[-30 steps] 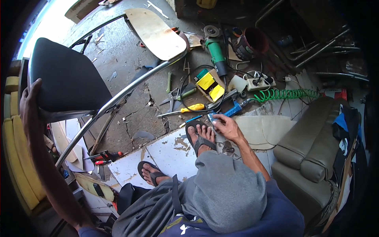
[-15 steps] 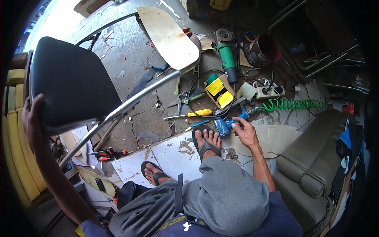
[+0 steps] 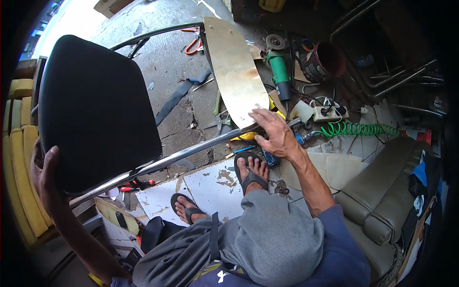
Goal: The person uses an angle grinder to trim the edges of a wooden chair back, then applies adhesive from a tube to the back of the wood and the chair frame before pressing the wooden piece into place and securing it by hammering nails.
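Note:
A metal-framed chair (image 3: 186, 152) lies tilted across the space before me. At its left end is a padded black cushion (image 3: 98, 110); at the other end is a bare pale wooden panel (image 3: 234, 71). My left hand (image 3: 45, 170) grips the cushion's lower left edge, thumb in front and fingers mostly hidden behind. By the panel's near corner, my right hand (image 3: 277, 134) has its fingers apart and holds nothing; whether the fingertips touch the panel I cannot tell. Partly covered below it lies a blue air tool (image 3: 271, 159) on the floor.
Beyond the panel lie a green angle grinder (image 3: 278, 69) and a round bucket (image 3: 325, 62). A power strip (image 3: 330, 113) and a coiled green hose (image 3: 358, 129) are at the right, above an olive padded seat (image 3: 377, 191). Scissors (image 3: 221, 123) lie near the chair frame.
My right hand has left the blue air tool and moved up to the panel's corner. The chair has shifted right and turned, its cushion raised by my left hand.

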The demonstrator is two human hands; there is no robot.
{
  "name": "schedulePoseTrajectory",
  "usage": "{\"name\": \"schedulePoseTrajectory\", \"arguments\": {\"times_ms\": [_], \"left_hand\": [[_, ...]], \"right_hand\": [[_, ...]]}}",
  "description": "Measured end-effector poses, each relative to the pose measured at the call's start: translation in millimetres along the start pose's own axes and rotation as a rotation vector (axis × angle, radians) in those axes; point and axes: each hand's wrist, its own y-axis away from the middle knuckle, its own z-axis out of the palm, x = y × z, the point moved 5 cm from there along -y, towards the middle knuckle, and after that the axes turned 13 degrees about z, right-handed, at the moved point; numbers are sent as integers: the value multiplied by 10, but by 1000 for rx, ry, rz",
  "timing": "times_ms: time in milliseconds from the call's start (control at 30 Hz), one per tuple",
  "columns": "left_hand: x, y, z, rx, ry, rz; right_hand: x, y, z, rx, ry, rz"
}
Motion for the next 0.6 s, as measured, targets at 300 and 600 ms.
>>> {"name": "schedulePoseTrajectory", "arguments": {"times_ms": [300,600], "left_hand": [[-128,-10,3,-15,-63,21],[-137,16,-28,40,-94,26]], "right_hand": [[44,71,251,48,-14,35],[-146,-29,255,148,199,45]]}}
